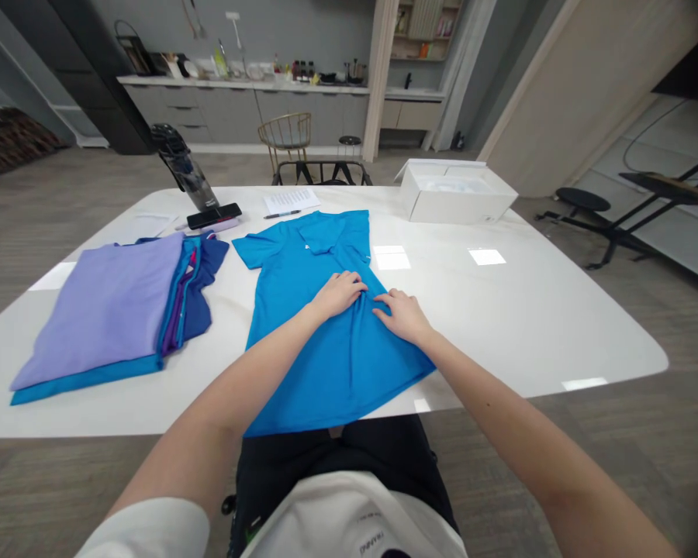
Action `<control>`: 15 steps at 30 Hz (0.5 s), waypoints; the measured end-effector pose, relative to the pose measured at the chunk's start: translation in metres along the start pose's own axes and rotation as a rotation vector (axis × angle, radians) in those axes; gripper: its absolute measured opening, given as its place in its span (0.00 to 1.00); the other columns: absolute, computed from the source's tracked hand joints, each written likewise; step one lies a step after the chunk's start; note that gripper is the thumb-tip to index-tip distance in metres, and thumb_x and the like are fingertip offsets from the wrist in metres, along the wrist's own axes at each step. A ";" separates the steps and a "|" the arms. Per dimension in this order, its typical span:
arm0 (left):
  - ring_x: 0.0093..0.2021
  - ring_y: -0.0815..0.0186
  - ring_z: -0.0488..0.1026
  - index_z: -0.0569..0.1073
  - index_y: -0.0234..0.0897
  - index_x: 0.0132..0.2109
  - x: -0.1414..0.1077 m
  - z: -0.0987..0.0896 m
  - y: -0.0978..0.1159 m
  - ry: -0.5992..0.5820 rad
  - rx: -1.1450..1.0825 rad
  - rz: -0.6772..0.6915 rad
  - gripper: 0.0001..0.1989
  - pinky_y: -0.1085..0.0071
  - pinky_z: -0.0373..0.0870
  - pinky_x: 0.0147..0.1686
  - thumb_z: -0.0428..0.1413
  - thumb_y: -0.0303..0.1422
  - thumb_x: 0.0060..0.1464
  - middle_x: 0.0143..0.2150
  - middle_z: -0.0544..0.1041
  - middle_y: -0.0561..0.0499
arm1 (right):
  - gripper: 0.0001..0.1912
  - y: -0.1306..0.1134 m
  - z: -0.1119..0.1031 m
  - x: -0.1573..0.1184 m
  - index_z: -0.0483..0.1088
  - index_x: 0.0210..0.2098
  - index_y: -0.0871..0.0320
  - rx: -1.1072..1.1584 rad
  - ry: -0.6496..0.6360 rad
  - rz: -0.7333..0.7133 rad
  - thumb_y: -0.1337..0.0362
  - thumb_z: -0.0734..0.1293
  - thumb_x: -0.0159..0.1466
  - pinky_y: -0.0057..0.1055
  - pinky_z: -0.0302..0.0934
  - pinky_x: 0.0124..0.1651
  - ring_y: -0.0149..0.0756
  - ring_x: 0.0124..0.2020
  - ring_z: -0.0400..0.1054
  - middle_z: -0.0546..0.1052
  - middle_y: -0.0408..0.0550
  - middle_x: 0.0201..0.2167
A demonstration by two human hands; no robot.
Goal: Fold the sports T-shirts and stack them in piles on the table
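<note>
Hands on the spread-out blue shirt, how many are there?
2. The left hand is near the middle of the blue shirt, just below the collar area; the right hand is on its right side. Both show plainly.

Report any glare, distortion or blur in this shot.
Head view: bright glare patches on the white table; head view: the tall dark cabinet leans, apparently from wide-angle distortion; head view: right-hand corners darken and blur; head view: labels on the counter bottles are too small to read.
</note>
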State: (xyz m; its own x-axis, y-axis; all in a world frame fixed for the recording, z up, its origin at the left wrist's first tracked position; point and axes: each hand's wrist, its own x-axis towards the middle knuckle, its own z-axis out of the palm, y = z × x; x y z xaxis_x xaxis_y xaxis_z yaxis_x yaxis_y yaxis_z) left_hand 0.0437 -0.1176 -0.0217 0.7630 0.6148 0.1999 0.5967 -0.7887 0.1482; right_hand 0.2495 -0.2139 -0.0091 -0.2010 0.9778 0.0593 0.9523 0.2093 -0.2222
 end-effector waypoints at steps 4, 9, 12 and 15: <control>0.55 0.56 0.69 0.78 0.44 0.56 -0.009 -0.005 0.021 -0.014 0.009 0.021 0.16 0.60 0.65 0.52 0.48 0.33 0.70 0.55 0.74 0.43 | 0.20 -0.003 -0.009 -0.037 0.73 0.59 0.53 -0.068 -0.035 0.083 0.54 0.62 0.73 0.45 0.62 0.51 0.53 0.52 0.71 0.78 0.58 0.50; 0.55 0.55 0.68 0.76 0.44 0.58 -0.014 -0.006 0.045 -0.037 0.020 0.039 0.16 0.59 0.64 0.52 0.49 0.36 0.70 0.54 0.73 0.43 | 0.17 -0.001 -0.013 -0.082 0.73 0.57 0.53 -0.189 -0.021 0.239 0.58 0.60 0.73 0.47 0.62 0.49 0.56 0.52 0.71 0.78 0.61 0.50; 0.53 0.54 0.69 0.75 0.43 0.59 -0.014 -0.001 0.062 -0.047 0.060 0.034 0.17 0.59 0.64 0.51 0.48 0.34 0.70 0.53 0.74 0.43 | 0.18 0.000 -0.014 -0.103 0.73 0.57 0.55 -0.225 -0.023 0.235 0.64 0.57 0.73 0.48 0.61 0.51 0.56 0.51 0.72 0.78 0.62 0.49; 0.52 0.54 0.70 0.74 0.41 0.61 -0.011 0.004 0.083 -0.011 0.104 -0.006 0.19 0.59 0.64 0.49 0.47 0.31 0.69 0.53 0.74 0.42 | 0.20 -0.002 -0.021 -0.114 0.74 0.56 0.59 -0.194 -0.036 0.184 0.67 0.55 0.73 0.47 0.61 0.51 0.56 0.50 0.73 0.78 0.63 0.49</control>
State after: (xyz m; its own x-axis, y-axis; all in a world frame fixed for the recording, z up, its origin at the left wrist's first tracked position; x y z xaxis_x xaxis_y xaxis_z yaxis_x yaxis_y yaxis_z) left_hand 0.0857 -0.1895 -0.0156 0.7619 0.6196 0.1887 0.6231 -0.7807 0.0478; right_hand 0.2749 -0.3260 0.0053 -0.0248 0.9997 -0.0003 0.9991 0.0248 -0.0349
